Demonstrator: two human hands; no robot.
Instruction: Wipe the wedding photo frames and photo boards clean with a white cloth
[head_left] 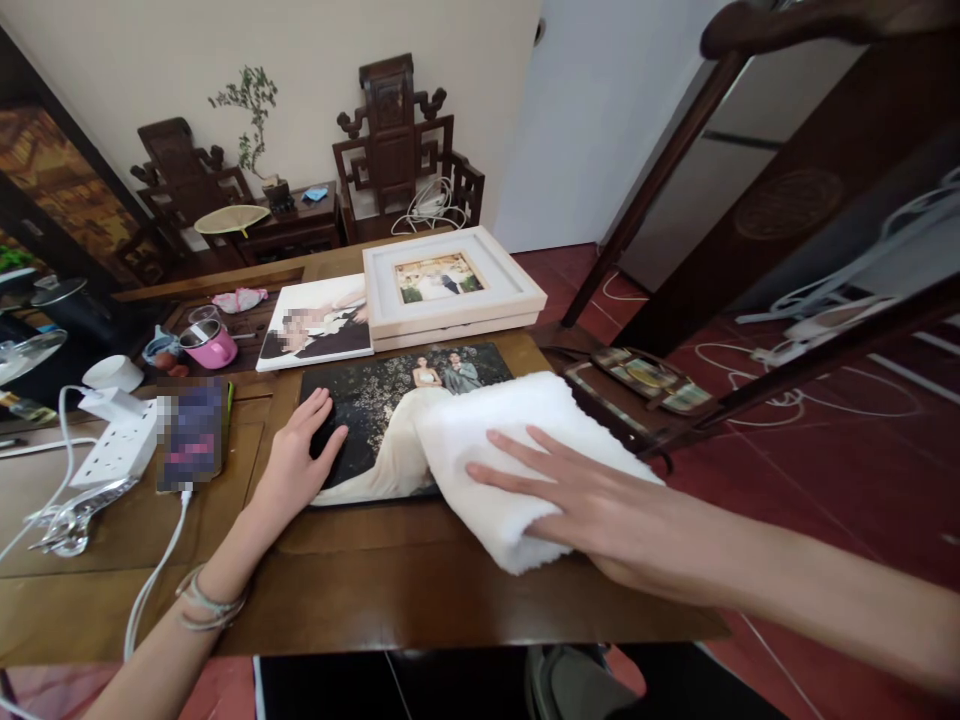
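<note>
A dark wedding photo print (379, 400) lies flat on the wooden table (360, 590) in front of me. My left hand (300, 455) rests open on its left edge, fingers flat, holding it down. My right hand (570, 490) lies flat with fingers spread on a folded white towel (510, 420), which covers the print's right part.
Behind the print are a white-framed photo (450, 280) on a stack and a canvas photo (315, 320). At left lie a phone (193, 432), a white power strip (120, 445) with cables, keys (67, 520) and a pink cup (210, 345). Carved chairs (397, 150) stand at the wall. A dark wooden chair frame (750, 330) stands right.
</note>
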